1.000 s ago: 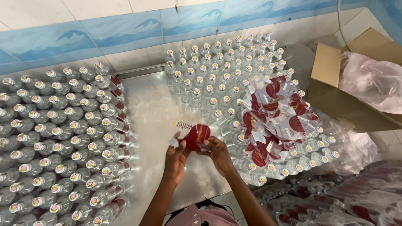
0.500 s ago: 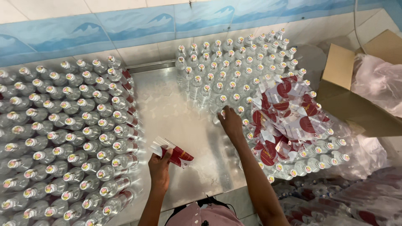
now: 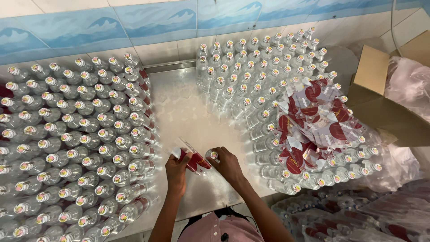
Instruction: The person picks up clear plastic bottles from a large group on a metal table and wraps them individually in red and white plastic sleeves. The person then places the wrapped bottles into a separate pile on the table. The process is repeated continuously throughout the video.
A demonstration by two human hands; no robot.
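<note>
**Two hands, one label sleeve, one bottle**

The person's left hand (image 3: 177, 168) pinches a clear plastic sleeve label (image 3: 193, 157) with red print, holding it by its near end so that it slants away from the fingers toward the other hand. The right hand (image 3: 227, 164) is closed around the neck of a small clear bottle (image 3: 214, 155), whose cap shows just above the thumb. Both hands sit close together over a bare strip of the metal surface (image 3: 179, 107), and the sleeve lies between them, touching or nearly touching the bottle.

The sleeve looks thin, light and floppy; it would likely crumple if squeezed flat, so a light pinch at its edges, keeping it open, seems best. The bottle looks stiff and smooth, possibly slippery, and is easiest to steady by the neck or shoulder.

To the left of the hands stands a dense block of capped bottles (image 3: 71, 134). Beyond and to the right of them stands another group (image 3: 251, 80), with a loose heap of red-printed sleeves (image 3: 313, 121) lying on top. A cardboard box (image 3: 380, 98) sits farther right.
</note>
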